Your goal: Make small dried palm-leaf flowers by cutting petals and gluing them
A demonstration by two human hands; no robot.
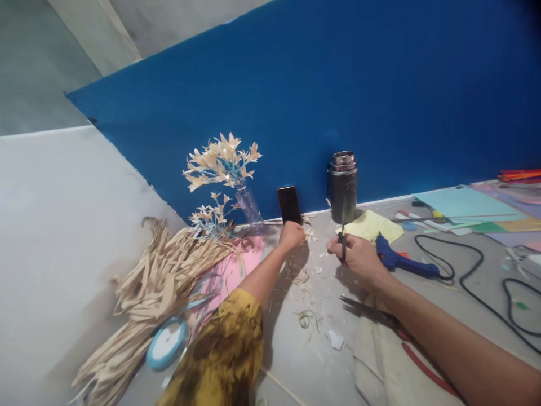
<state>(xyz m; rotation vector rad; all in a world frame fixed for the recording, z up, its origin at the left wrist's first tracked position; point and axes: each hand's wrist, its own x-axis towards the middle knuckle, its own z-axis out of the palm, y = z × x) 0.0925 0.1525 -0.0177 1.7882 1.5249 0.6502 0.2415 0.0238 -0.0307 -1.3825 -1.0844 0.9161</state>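
Note:
My right hand (359, 258) is closed on a small pair of dark-handled scissors (342, 246), their thin blades pointing up in front of a dark metal flask (344, 189). Over the table, my left hand (292, 234) has its fingers drawn together; what they hold, if anything, I cannot make out. Just behind it a dark-screened phone (289, 203) leans against the blue board. Pale flowers (224, 155) on blue stems stand in a clear vase (249, 206) to the left. Husk scraps (302, 277) lie between my hands.
Dried husk strips (164, 270) and a blue tape roll (167, 343) lie on the left. A blue glue gun (399, 260) with a trailing black cord (469, 270) is at right. Larger scissors (363, 308) lie below my right forearm. Coloured sheets (469, 204) cover the right back.

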